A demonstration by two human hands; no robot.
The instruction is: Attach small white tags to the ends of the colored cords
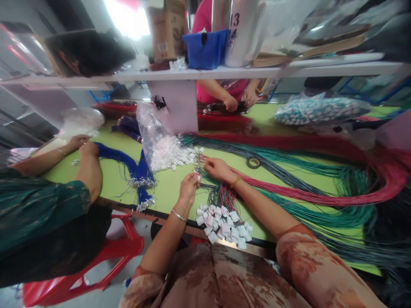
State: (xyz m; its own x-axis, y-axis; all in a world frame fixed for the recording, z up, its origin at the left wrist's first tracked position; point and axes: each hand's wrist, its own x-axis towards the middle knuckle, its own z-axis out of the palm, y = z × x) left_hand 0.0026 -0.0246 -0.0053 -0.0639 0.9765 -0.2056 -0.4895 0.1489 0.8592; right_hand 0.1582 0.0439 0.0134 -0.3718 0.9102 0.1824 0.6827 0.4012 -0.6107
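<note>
My left hand [189, 188] is closed in a pinch on a small white connector housing [199, 177]. Just right of it, my right hand [218, 169] reaches over the terminal ends of the red wires [282, 188], fingers bent down and together; whether a wire is between them is hidden. Green wires [298, 209] and grey wires [272, 167] run alongside to the right. Loose white housings [170, 156] spill from a clear plastic bag [149, 132] beyond my hands. Below them, at the table's front edge, lies a heap of wires fitted with white connectors [224, 222].
A black tape roll [253, 162] lies among the wires. At left, a co-worker's hands [85, 144] work by blue wires [122, 159]. Another person's hands [239, 102] handle dark wires across the table. A shelf [128, 77] with a blue bin [205, 49] spans above. A red stool [90, 265] stands lower left.
</note>
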